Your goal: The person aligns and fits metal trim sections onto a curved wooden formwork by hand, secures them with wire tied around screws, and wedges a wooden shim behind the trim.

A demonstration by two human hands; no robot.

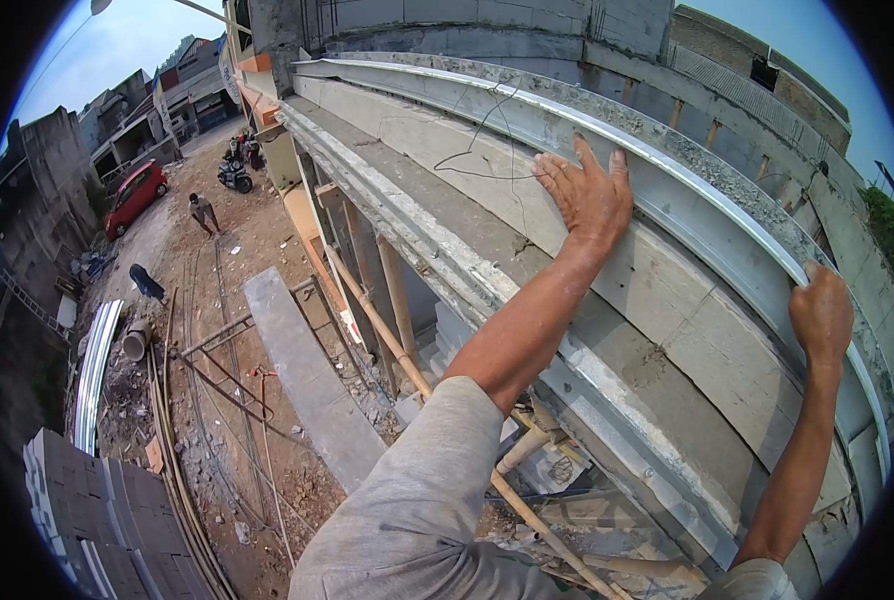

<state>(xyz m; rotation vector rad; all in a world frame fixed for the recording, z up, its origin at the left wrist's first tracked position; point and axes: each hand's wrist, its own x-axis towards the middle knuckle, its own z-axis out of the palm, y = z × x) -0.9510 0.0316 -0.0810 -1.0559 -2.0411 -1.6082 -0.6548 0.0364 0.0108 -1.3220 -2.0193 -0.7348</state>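
A long, light-grey metal channel (707, 222) with a shiny rim runs along the top of a block wall (657, 270); the wide lens bends it into a curve. My left hand (589, 192) lies against the channel's inner side, fingers spread and palm facing it. Farther right, my right hand (823, 312) is closed over the channel's upper rim, its fingertips partly hidden. A thin bent wire (467, 152) hangs over the channel just left of my left hand.
Below the wall, a concrete ledge (397, 190) drops to a dirt yard (207, 380). Bamboo poles (372, 315) and a grey plank (307, 360) form scaffolding. Grey blocks (97, 510) are stacked lower left. Two people, a red car (137, 198) and a motorcycle (235, 175) are down there.
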